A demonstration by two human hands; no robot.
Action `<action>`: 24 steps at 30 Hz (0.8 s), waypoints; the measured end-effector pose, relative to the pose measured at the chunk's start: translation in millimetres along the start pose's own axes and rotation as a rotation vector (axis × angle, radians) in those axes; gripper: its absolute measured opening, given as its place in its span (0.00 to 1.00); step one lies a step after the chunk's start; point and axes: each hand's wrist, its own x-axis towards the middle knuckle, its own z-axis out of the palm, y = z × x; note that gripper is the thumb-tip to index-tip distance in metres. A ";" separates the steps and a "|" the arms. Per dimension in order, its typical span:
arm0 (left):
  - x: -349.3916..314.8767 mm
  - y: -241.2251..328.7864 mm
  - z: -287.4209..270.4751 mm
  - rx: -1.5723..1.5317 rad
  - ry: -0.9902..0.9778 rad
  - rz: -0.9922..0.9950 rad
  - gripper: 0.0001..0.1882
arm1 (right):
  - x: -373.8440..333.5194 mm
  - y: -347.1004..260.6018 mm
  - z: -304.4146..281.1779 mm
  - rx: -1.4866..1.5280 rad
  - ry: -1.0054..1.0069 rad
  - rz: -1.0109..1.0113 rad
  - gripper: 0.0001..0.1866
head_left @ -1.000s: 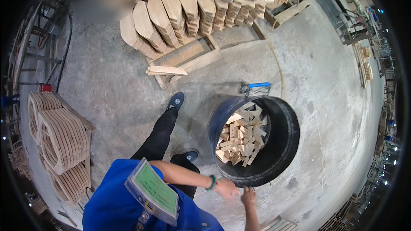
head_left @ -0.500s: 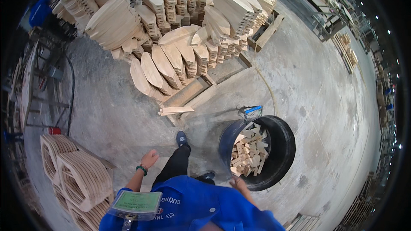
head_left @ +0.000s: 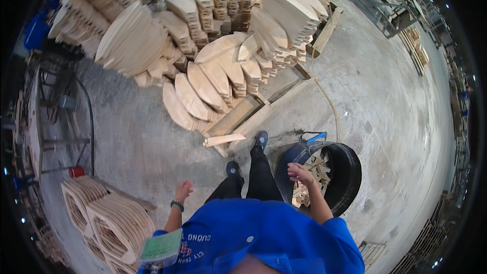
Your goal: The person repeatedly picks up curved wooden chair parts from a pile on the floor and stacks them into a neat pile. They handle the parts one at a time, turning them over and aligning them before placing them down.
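Observation:
My left hand [head_left: 183,191], with a dark green bead bracelet at its wrist, hangs over the bare floor with nothing in it, its fingers loosely bent and a little apart. My right hand [head_left: 300,173] passes above the near left side of a black round bin [head_left: 347,180]. Its fingers are slightly curled and apart, and I see nothing in them. Inside the bin lie many small wood offcuts [head_left: 318,172], partly covered by my right hand and forearm. Ahead of my feet, short wooden strips [head_left: 224,140] rest by the corner of a pallet.
Stacks of curved, pointed wooden boards [head_left: 205,86] stand on a wooden pallet [head_left: 236,115] ahead. Stacked wooden frames [head_left: 109,218] sit at the near left. A blue-handled tool [head_left: 317,137] is at the bin's far rim. A hose [head_left: 331,104] runs along the floor.
I have stepped forward, and both feet now show ahead. My right hand has risen from beside the bin to above it. My left hand swings at my side.

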 end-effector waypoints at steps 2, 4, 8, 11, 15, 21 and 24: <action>9.1 20.6 6.3 -0.016 -0.005 0.058 0.20 | 40.3 -43.2 -9.7 0.037 -0.017 -0.003 0.33; 18.0 40.8 18.3 -0.046 -0.020 0.084 0.20 | 83.5 -91.5 -27.0 0.092 -0.028 -0.027 0.34; 38.6 75.9 61.1 -0.039 -0.073 0.027 0.22 | 170.3 -201.4 -61.1 0.039 -0.059 -0.098 0.36; 70.3 113.4 83.4 0.237 -0.081 0.216 0.22 | 222.5 -273.8 -59.3 -0.086 -0.097 -0.172 0.35; 168.4 191.9 97.0 0.807 0.106 0.593 0.24 | 272.7 -296.2 -18.9 -0.071 -0.190 -0.250 0.31; 349.0 400.4 92.9 0.996 0.424 0.776 0.33 | 288.7 -234.8 11.0 -0.020 -0.383 -0.186 0.25; 403.6 478.8 128.3 1.026 0.459 0.686 0.49 | 272.8 -205.1 -12.0 -0.039 -0.328 -0.119 0.24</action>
